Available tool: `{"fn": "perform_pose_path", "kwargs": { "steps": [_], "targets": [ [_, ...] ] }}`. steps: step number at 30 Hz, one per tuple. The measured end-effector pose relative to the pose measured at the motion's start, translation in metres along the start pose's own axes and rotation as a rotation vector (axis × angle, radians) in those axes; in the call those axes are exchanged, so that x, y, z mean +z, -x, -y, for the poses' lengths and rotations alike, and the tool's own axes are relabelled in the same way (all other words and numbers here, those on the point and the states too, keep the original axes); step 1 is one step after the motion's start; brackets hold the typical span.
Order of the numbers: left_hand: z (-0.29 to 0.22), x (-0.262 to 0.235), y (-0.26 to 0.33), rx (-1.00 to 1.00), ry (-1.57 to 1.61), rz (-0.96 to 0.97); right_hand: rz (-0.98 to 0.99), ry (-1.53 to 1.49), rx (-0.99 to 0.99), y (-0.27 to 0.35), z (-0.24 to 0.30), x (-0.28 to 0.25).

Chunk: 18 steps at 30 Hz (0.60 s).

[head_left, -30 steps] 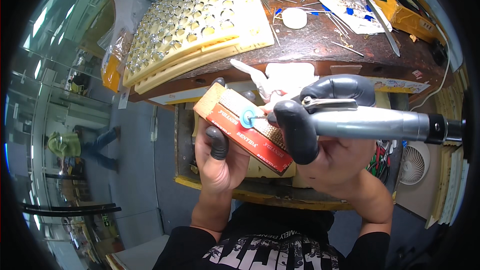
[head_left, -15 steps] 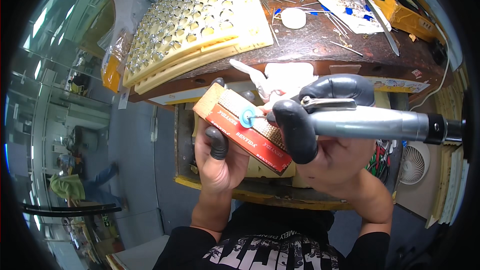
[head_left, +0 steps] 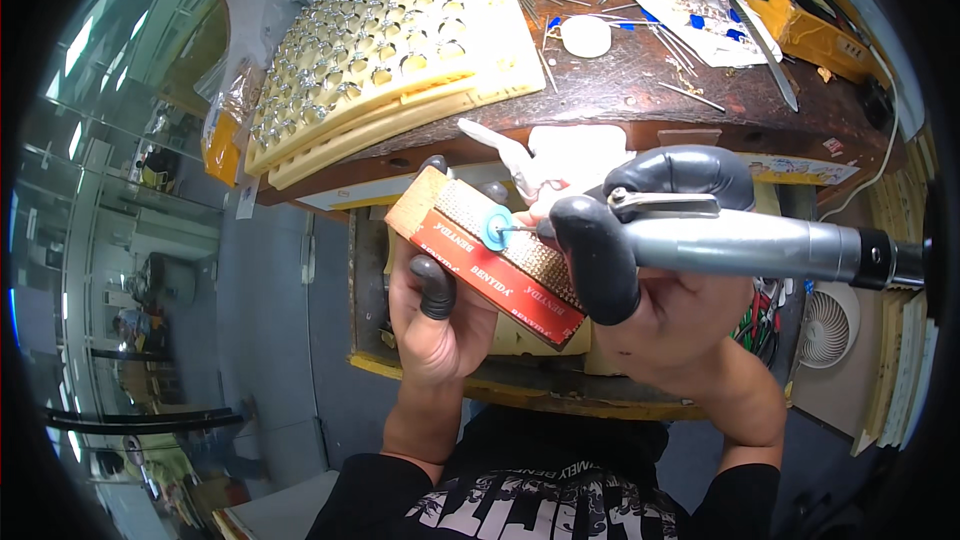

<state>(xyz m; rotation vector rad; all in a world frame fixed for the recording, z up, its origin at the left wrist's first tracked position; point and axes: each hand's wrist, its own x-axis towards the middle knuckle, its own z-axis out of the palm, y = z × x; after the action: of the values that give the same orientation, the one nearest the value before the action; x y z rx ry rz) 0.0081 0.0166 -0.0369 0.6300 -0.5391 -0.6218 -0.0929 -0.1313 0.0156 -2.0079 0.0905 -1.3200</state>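
My left hand (head_left: 440,330), with black finger cots on several fingers, is closed round a wooden block (head_left: 490,278). One side of this block is red with print, and its top is a rough, bumpy, metallic strip (head_left: 520,253). My right hand (head_left: 685,305), its thumb and finger also in black cots, grips a silver rotary handpiece (head_left: 750,247) with a clip-like lever on top. A small light blue disc (head_left: 496,227) on the handpiece's thin shank lies against or just over the bumpy strip. I cannot tell whether it is spinning.
Beyond my hands, the dark wooden bench (head_left: 600,90) holds stacked cream trays of rings (head_left: 370,50), a white round lid (head_left: 586,37), thin burs and tweezers (head_left: 770,60). White tissue (head_left: 575,155) hangs at its edge. A white fan (head_left: 828,325) stands at right.
My right hand and the handpiece have shifted very slightly to the right, and the disc a little with them. The block is nearly still. Far left, a person in green has moved.
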Motion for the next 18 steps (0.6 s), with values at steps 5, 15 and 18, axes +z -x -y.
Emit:
{"fn": "perform_pose_path", "kwargs": {
  "steps": [5, 15, 18],
  "targets": [
    [0.0001, 0.0011, -0.0008, -0.003, 0.019, 0.019, -0.013, 0.003, -0.002, 0.0019, -0.0004, 0.0018],
    [-0.001, 0.0011, -0.0027, 0.0, -0.022, 0.024, -0.039, 0.04, 0.017, 0.0029, 0.001, 0.0031],
    [-0.0015, -0.0006, -0.0032, -0.001, -0.025, 0.049, -0.015, 0.046, -0.037, -0.0002, -0.0012, 0.0021]
  ]
}}
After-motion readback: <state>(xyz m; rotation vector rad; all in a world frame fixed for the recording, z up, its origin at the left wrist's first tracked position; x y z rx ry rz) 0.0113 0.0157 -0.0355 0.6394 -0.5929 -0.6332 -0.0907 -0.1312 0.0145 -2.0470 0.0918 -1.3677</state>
